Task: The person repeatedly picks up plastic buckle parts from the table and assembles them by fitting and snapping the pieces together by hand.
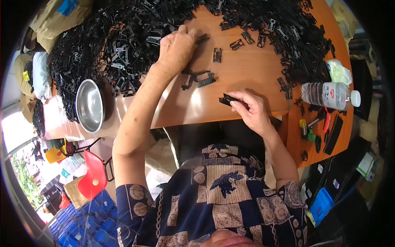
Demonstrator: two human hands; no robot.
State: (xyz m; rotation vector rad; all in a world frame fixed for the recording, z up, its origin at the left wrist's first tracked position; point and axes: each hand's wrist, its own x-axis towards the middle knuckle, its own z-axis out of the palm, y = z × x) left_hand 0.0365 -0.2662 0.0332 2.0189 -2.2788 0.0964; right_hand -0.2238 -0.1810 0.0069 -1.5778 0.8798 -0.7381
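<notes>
Patterned navy-and-tan shirt (226, 185) of the person occupied the foreground, beside the near edge of a wooden table (247, 68). Just inside that edge, the right hand (254, 111) gripped a small black plastic part (226, 100) between thumb and fingers. Toward the left end of the near edge stood a shiny metal bowl (89, 107); toward the right edge, a clear bottle (323, 95) with a white cap was visible, and just beyond it a translucent bag (340, 72). Farther in, loose black parts (204, 78) were scattered over the middle of the surface. Left hand (177, 46), fingers bent downward, met the inner margin of a dense black heap (131, 35); whether it grasped a part could not be told. Similar parts in this heap spread along the left and far edges.
</notes>
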